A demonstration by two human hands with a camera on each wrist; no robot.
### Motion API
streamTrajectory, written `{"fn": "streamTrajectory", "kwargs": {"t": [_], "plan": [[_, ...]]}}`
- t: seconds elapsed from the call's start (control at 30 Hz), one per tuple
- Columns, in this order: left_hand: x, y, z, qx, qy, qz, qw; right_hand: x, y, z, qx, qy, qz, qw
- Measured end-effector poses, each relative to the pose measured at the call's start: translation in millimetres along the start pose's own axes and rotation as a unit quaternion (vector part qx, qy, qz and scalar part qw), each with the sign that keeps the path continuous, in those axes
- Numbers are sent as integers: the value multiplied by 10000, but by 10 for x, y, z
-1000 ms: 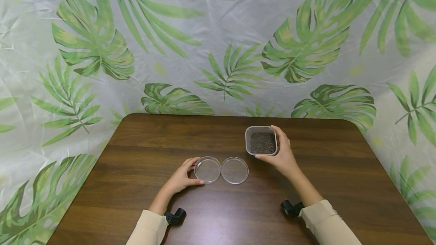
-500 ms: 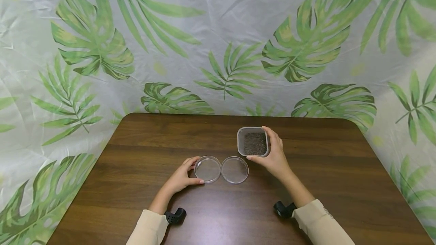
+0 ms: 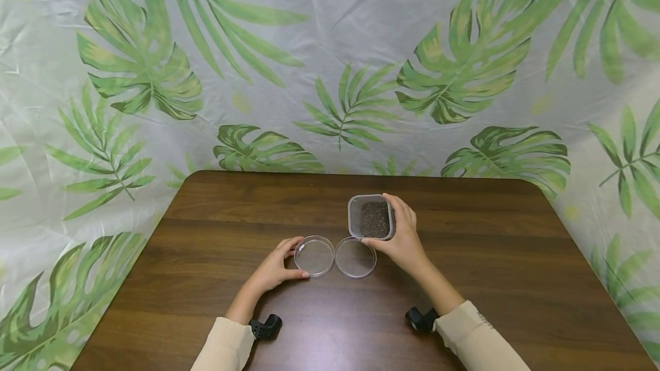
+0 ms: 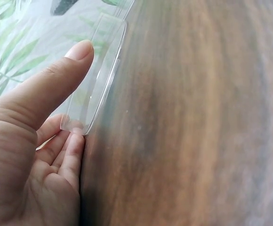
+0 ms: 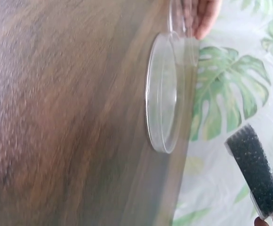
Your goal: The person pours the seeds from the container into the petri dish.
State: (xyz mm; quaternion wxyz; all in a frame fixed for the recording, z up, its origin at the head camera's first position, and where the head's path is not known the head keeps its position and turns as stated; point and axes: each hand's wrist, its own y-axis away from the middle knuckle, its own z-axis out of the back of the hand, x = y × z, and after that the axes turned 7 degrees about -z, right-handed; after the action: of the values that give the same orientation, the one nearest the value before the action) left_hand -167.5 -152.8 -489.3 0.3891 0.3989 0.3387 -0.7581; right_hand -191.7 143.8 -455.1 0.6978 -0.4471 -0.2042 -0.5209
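Observation:
My left hand (image 3: 274, 269) holds a clear petri dish (image 3: 315, 257) at its left side, thumb near the front rim and fingers at the back. In the left wrist view the thumb (image 4: 80, 51) lies along the wall of that dish (image 4: 103, 70). A second clear round dish (image 3: 356, 261) sits right beside it on the table. My right hand (image 3: 404, 240) grips a square plastic tub (image 3: 354, 219) of dark soil (image 3: 375, 220) by its right side. The right wrist view shows the tub (image 5: 254, 169) tilted and raised off the table, beyond the second dish (image 5: 162, 99).
The brown wooden table (image 3: 232, 205) has rounded back corners. Behind it hangs a leaf-patterned cloth (image 3: 361, 44). Black wrist cameras sit below both hands, one at the left wrist (image 3: 266, 328) and one at the right (image 3: 421, 320).
My right hand has carried the tub of soil leftward, so its thumb now overlaps the second dish's back edge in the head view. The left hand and both dishes stay put.

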Motion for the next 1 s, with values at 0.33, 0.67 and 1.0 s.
{"fn": "streamTrajectory", "kwargs": {"t": [0.33,0.67,1.0], "plan": [[-5,5,2,11,19,0,10000,62,35,-128,33,201,177,9996],[-6,0,0,14,27,22,10000,98,30,-247,48,398,515,9979],[76,-1,-11,13,-18,-28,10000,136,45,-333,126,593,583,9965]]}}
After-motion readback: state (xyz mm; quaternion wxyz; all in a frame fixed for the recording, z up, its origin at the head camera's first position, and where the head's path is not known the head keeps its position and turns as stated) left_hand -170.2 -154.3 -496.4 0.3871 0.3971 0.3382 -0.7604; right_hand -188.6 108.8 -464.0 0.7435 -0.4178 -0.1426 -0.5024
